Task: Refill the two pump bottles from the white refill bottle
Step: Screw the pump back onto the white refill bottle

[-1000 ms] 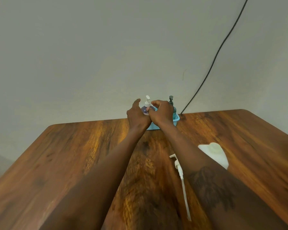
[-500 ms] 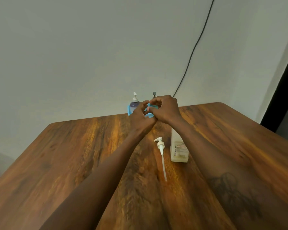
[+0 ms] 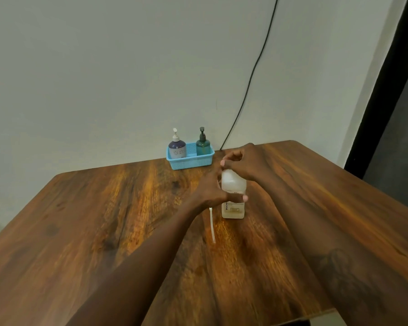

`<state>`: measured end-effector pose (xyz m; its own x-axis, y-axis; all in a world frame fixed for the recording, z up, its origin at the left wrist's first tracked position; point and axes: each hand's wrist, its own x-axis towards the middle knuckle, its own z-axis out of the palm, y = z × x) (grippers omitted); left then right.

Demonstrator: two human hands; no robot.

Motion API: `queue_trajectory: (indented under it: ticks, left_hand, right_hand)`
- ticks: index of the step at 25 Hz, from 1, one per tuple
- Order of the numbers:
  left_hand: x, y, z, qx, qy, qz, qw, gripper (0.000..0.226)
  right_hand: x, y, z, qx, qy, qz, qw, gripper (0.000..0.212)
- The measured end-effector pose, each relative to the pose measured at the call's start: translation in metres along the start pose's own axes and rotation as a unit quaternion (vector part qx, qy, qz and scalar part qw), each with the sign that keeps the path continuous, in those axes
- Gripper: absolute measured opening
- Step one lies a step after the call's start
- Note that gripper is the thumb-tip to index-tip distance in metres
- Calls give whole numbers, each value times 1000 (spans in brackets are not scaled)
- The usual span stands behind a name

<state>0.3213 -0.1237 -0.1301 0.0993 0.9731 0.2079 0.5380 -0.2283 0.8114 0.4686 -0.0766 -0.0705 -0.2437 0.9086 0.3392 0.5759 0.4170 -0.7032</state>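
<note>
The white refill bottle (image 3: 233,196) stands upright on the tabletop (image 3: 104,220), about in the middle. The left hand (image 3: 212,191) is wrapped around its side, with fingertips showing on the far side of the label. The right hand (image 3: 240,158) is curled tight over the top of the bottle, where the cap would be, but the cap itself is hidden. The bottle looks like stiff plastic with pale liquid inside, so it is likely a bit heavy and can slosh. Its smooth sides may be slippery, so holding it around the middle with one hand and at the top with the other seems the safe way. A loose white pump with a long thin tube (image 3: 212,225) lies on the tabletop just beside the bottle, partly under the left wrist. It looks light and easy to knock away. The two pump bottles, a purple bottle (image 3: 177,148) and a green bottle (image 3: 203,145), stand in a blue basket (image 3: 191,162) at the back by the wall, near the right hand. Both have their pumps on. A black cable (image 3: 252,71) runs down the wall behind them. Nothing stands between the refill bottle and the basket.
</note>
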Motion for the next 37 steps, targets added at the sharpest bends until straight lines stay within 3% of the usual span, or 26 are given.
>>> queue_trajectory:
  ticks: [7, 11, 13, 17, 23, 28, 31, 34, 37]
  left_hand:
    - [4, -11, -12, -1, 69, -34, 997, 82]
    - [-8, -3, -48, -37, 103, -37, 993, 72]
    - [-17, -6, -67, -48, 123, -42, 990, 73]
    - [-40, -27, -93, -33, 147, -68, 986, 92]
    - [-60, -44, -112, 9, 177, -88, 980, 93]
    - [-57, -56, -114, 21, 187, -88, 978, 92]
    - [-55, -62, -116, 34, 195, -91, 976, 93]
    - [-54, -64, -118, 36, 207, -103, 972, 91]
    - [-55, -62, -119, 43, 222, -114, 967, 95]
  right_hand:
    - [-3, -1, -1, 62, -11, -3, 998, 24]
    - [0, -8, 5, 131, 35, 20, 991, 42]
    - [2, -6, 19, 148, 51, 47, 987, 37]
    - [-1, 5, 59, 65, -17, 53, 996, 7]
    - [-2, 35, 121, -49, -33, 142, 988, 18]
    - [8, 44, 145, -113, -33, 143, 983, 35]
    - [19, 35, 145, -112, -30, 148, 982, 31]
    - [27, 16, 137, -24, 23, 83, 996, 24]
    - [30, -16, 122, 62, 60, -5, 996, 30]
